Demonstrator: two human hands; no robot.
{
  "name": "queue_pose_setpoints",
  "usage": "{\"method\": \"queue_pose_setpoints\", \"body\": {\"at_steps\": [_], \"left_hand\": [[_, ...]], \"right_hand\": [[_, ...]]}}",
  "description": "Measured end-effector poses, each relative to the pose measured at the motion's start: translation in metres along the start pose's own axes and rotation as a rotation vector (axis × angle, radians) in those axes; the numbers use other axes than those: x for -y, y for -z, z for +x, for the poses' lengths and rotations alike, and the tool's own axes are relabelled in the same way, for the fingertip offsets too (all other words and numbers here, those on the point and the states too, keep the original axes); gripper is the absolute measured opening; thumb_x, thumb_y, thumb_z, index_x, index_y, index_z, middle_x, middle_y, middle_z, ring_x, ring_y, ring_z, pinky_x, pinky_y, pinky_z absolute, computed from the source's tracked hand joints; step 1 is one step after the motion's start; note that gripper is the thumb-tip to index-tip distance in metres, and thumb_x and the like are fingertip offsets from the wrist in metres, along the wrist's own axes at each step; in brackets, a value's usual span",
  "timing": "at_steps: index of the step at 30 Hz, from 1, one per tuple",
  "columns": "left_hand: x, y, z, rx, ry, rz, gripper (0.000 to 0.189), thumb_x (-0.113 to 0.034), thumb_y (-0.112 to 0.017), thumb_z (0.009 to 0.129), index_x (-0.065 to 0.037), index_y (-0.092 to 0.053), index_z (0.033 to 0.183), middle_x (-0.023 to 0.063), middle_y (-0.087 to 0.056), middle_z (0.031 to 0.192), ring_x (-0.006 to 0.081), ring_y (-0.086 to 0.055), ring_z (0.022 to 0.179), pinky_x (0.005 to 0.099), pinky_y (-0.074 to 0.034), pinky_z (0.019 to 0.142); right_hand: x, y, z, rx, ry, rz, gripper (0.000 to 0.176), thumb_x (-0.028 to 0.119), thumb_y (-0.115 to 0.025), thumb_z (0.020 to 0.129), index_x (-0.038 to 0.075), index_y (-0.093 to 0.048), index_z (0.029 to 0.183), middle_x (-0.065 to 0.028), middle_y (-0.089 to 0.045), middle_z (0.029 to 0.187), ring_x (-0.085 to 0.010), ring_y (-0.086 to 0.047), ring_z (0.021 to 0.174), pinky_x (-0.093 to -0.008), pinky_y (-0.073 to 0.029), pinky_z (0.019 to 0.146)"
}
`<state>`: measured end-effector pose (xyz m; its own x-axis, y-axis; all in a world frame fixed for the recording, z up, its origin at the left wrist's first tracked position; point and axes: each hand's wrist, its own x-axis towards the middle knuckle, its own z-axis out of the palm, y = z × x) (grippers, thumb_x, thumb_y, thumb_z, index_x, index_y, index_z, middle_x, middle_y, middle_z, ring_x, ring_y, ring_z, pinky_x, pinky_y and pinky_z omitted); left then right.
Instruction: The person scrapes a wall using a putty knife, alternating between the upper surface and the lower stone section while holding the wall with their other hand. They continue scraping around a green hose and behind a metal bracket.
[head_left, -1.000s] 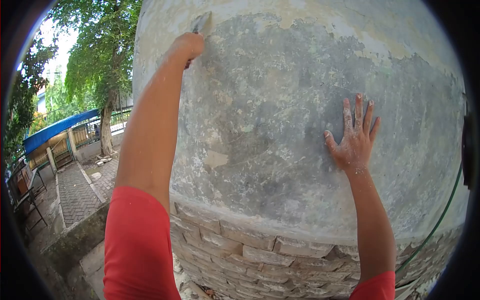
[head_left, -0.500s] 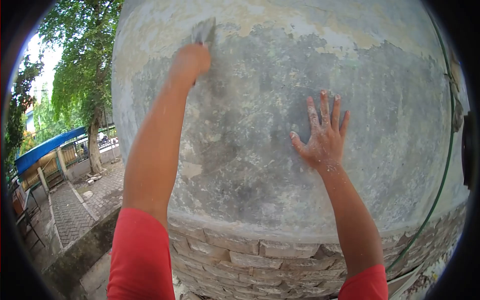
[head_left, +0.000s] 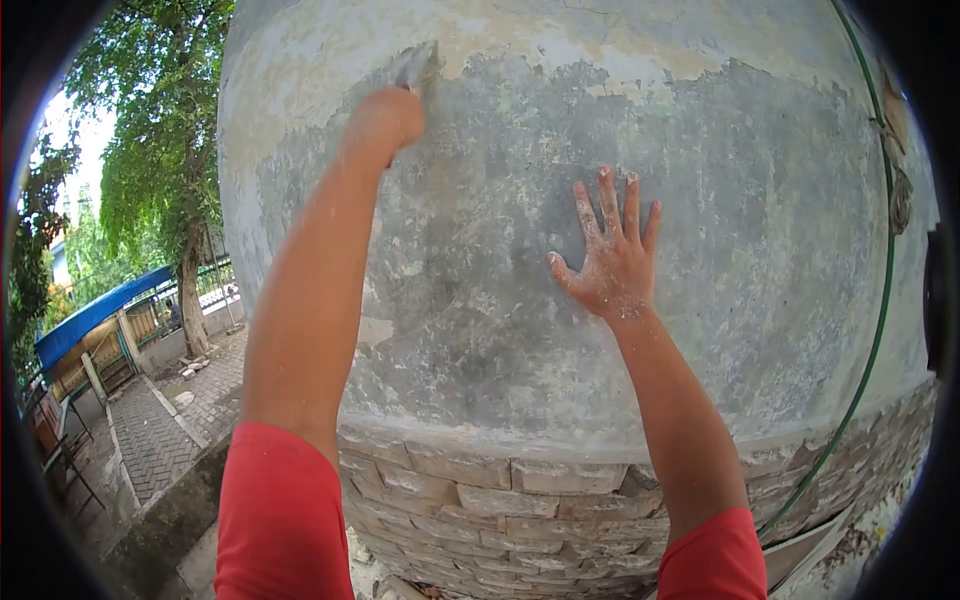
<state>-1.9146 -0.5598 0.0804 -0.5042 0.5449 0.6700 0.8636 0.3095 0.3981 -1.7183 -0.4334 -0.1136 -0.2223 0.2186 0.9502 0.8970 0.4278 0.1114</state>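
Observation:
My left hand [head_left: 385, 120] is raised at the upper left, its fingers wrapped round the handle of a scraper. The scraper's blade [head_left: 418, 64], blurred by motion, lies at the wall where pale coating meets bare grey. My right hand [head_left: 612, 265] rests against the grey wall [head_left: 480, 250] with its fingers spread, holding nothing. White dust and flecks cover its fingertips and wrist. Most of the scraper's handle is hidden in my left fist.
Rough brickwork [head_left: 560, 505] runs below the plastered wall. A green hose [head_left: 878, 330] hangs down the right side. At the left are a tree [head_left: 190, 270], a blue-covered shelter [head_left: 100, 312] and a paved path [head_left: 150, 445].
The view has turned slightly, shifting the wall leftward and up in the picture. My right hand stays flat at about the same wall spot. The scraper has moved a little right along the wall.

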Motion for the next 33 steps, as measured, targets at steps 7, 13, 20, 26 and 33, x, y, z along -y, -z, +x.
{"method": "queue_pose_setpoints", "body": {"at_steps": [7,13,20,26,33], "left_hand": [[0.022,-0.065,-0.07,-0.169,-0.115,-0.188,0.038,-0.027,-0.045,0.097,0.007,-0.062,0.103,0.0271,-0.065,0.102,0.0425,-0.062,0.099,0.0489,-0.05,0.083],[0.046,-0.118,-0.148,-0.018,-0.089,-0.075,0.039,-0.034,-0.045,0.098,0.003,-0.049,0.11,0.027,-0.064,0.101,0.0433,-0.062,0.097,0.051,-0.048,0.082],[-0.051,-0.061,-0.041,-0.174,-0.245,-0.051,0.042,-0.033,-0.043,0.098,0.004,-0.058,0.11,0.0267,-0.065,0.105,0.0418,-0.062,0.098,0.0492,-0.049,0.084],[-0.075,-0.078,-0.065,-0.213,-0.207,-0.139,0.041,-0.03,-0.043,0.098,0.007,-0.059,0.105,0.0279,-0.065,0.101,0.0418,-0.063,0.097,0.0487,-0.05,0.082],[-0.064,-0.136,-0.188,-0.058,-0.075,-0.069,0.039,-0.032,-0.045,0.098,0.005,-0.053,0.109,0.0282,-0.063,0.104,0.0433,-0.061,0.1,0.0504,-0.048,0.083]], "right_hand": [[-0.006,-0.002,0.001,-0.01,0.062,0.11,0.083,0.056,-0.056,0.083,0.023,-0.024,0.152,-0.0034,-0.004,0.161,-0.0325,-0.002,0.147,-0.056,-0.006,0.117],[-0.085,0.016,-0.035,0.068,0.122,0.01,0.072,0.057,-0.055,0.085,0.035,-0.03,0.149,-0.0013,-0.006,0.161,-0.0303,-0.003,0.148,-0.0566,-0.005,0.117],[-0.095,0.021,-0.042,0.046,-0.071,0.012,0.073,0.058,-0.055,0.084,0.037,-0.029,0.149,-0.0014,-0.004,0.161,-0.0299,-0.002,0.148,-0.0554,-0.002,0.117],[-0.116,0.024,-0.043,0.089,0.074,0.126,0.072,0.059,-0.052,0.085,0.037,-0.028,0.149,-0.0003,-0.004,0.161,-0.0291,-0.001,0.148,-0.0516,-0.004,0.118],[-0.227,0.048,-0.056,0.081,0.054,-0.018,0.07,0.056,-0.054,0.085,0.038,-0.029,0.148,0.0023,-0.007,0.161,-0.0267,-0.004,0.148,-0.0522,-0.004,0.119]]}}
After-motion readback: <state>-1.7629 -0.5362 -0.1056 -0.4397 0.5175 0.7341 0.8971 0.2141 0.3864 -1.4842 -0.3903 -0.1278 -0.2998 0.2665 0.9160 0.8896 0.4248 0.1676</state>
